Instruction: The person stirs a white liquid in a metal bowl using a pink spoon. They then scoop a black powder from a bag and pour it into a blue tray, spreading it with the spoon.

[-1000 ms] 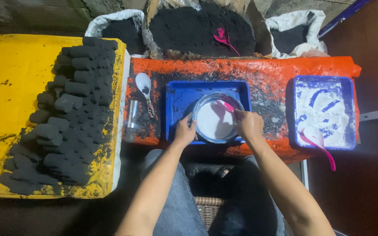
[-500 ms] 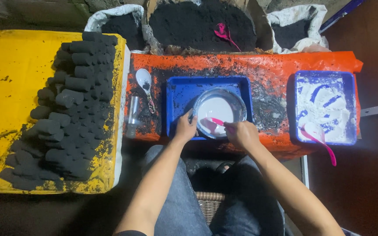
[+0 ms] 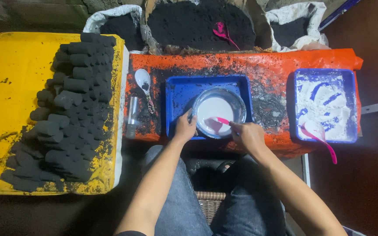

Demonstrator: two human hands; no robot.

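Observation:
A clear round bowl (image 3: pixel 218 111) of white liquid stands in a blue tray (image 3: pixel 180 94) on the orange-covered table. My left hand (image 3: pixel 185 127) grips the bowl's near left rim. My right hand (image 3: pixel 248 136) holds a pink spoon (image 3: pixel 220 121), whose head dips into the white liquid near the bowl's front. Both forearms reach up from my lap, over my jeans.
A second blue tray (image 3: pixel 324 105) with white powder and a pink scoop (image 3: pixel 318 133) sits at the right. A white spoon (image 3: pixel 144 85) and a clear tube (image 3: pixel 132 116) lie left of the bowl's tray. Black cylinders (image 3: pixel 68 118) are piled on a yellow sheet (image 3: pixel 9 87). Sacks of black powder (image 3: pixel 197 22) stand behind.
My right hand has drawn back from the bowl's right rim to its front edge, sweeping the pink spoon through the white liquid. The left hand has kept its hold on the rim.

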